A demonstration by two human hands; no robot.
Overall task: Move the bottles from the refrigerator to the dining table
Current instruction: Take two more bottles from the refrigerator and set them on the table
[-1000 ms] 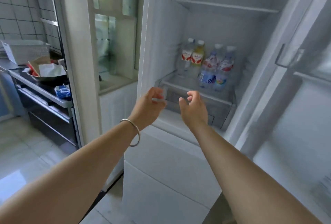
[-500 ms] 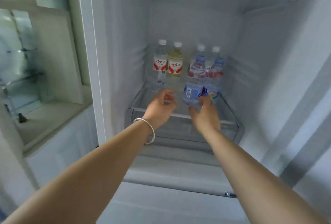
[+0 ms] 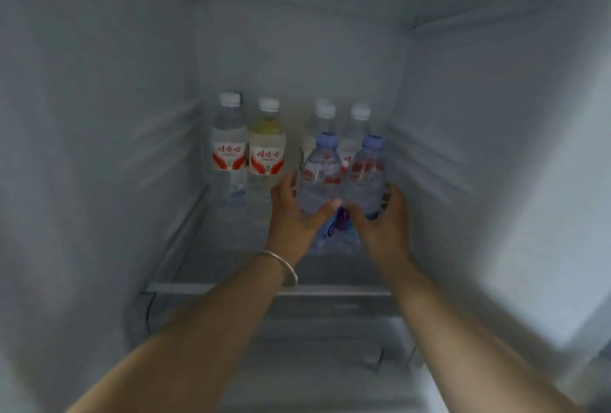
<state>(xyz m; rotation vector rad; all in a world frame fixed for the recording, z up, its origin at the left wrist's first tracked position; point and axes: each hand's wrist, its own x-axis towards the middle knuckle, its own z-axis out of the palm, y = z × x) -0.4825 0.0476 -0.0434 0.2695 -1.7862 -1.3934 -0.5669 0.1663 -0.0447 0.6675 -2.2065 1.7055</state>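
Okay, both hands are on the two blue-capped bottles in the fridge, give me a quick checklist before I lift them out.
1. Left hand wrapped round the left blue-capped bottle: ok, thumb and fingers curl round its lower body.
2. Right hand wrapped round the right blue-capped bottle: ok.
3. Caps on both: ok, blue caps in place.
4. Both upright: ok.
5. Clear of the yellow-liquid bottle: not ok, the left hand's fingers sit right beside it; pull straight toward you.
6. Bottles behind safe from tipping: cannot tell, the front pair hides how close they stand.
7. Grip firmness: cannot tell, the picture is blurred.
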